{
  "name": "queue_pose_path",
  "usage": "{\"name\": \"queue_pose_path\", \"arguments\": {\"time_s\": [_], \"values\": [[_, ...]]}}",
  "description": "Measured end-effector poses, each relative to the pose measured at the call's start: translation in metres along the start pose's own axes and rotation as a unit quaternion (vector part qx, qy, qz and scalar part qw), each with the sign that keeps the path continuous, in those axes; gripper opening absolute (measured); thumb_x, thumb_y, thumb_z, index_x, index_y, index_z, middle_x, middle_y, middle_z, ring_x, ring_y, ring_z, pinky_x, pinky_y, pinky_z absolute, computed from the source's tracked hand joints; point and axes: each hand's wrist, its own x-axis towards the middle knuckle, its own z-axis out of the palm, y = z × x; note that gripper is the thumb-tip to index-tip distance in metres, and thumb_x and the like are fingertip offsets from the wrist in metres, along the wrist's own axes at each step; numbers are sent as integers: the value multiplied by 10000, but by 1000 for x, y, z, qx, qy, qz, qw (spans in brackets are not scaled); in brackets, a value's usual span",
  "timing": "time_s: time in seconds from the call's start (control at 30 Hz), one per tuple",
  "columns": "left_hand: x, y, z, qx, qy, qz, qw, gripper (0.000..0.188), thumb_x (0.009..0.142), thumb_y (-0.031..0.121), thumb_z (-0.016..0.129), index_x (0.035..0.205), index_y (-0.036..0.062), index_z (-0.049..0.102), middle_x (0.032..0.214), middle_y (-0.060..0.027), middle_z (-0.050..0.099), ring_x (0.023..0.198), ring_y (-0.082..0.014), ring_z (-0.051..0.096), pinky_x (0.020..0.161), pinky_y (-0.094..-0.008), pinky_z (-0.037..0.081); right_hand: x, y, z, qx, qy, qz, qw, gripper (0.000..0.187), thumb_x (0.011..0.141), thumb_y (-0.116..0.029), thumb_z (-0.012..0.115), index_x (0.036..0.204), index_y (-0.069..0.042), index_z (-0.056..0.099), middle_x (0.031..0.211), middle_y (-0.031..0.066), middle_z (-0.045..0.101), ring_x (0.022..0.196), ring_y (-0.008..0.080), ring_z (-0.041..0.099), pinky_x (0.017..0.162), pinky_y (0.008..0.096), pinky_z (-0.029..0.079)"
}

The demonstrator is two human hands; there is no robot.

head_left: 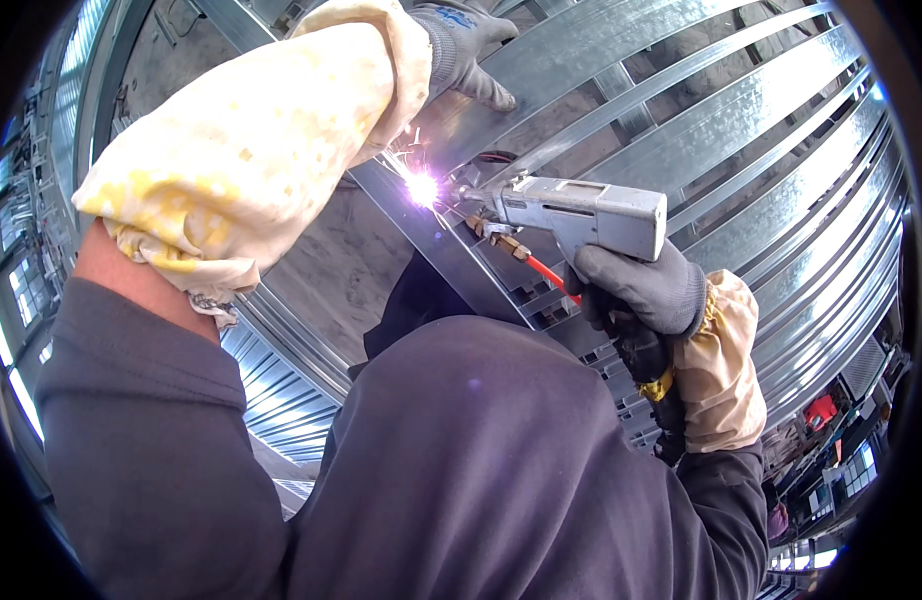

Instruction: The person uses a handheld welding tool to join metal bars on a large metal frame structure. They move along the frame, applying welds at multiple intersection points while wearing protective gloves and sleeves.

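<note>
Right hand (pixel 636 290) grips a silver welding gun (pixel 581 212); left hand (pixel 468 55) lies spread on a steel beam (pixel 566 58). Between them, an arc (pixel 421 189) glows.

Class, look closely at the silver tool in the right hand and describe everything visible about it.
The silver tool looks metallic, with a boxy body, a dark slot along its side and a slim nozzle at its left end. The nozzle points left toward a bright pinkish-white glow throwing sparks. The gloved right hand grips it below the body. A black cable extends below that hand. An orange hose runs underneath; where it joins is unclear.
</note>
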Motion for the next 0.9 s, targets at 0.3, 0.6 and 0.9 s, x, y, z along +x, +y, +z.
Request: {"name": "queue_pose_path", "arguments": {"time_s": [0.3,0.6,0.9], "values": [[-5,8,-5,-15,-12,8,1000,920,712,524,842,1410,65,458,1198,-175,657,1151,-328,615,966,-409,457,-6,-3,4,-4,9,2,1000,521,944,-317,662,1329,8,529,889,104,693,569,101,617,475,224,482],[-7,17,8,297,205,7,933,1042,696,603,801,1524,152,358,1583,-233,290,1477,-402,256,1193,-483,219,-30,13,2,8,29,-32,999,535,950,-280,624,1382,4,485,936,111,694,580,109,620,490,235,489],[-29,99,30,307,55,-145,939,1260,709,745,691,1602,127,54,1640,-219,101,1523,-411,45,1232,-525,84,-56,38,2,9,28,-69,997,475,940,-217,613,1359,-12,519,924,88,693,636,100,625,552,244,507]]}}
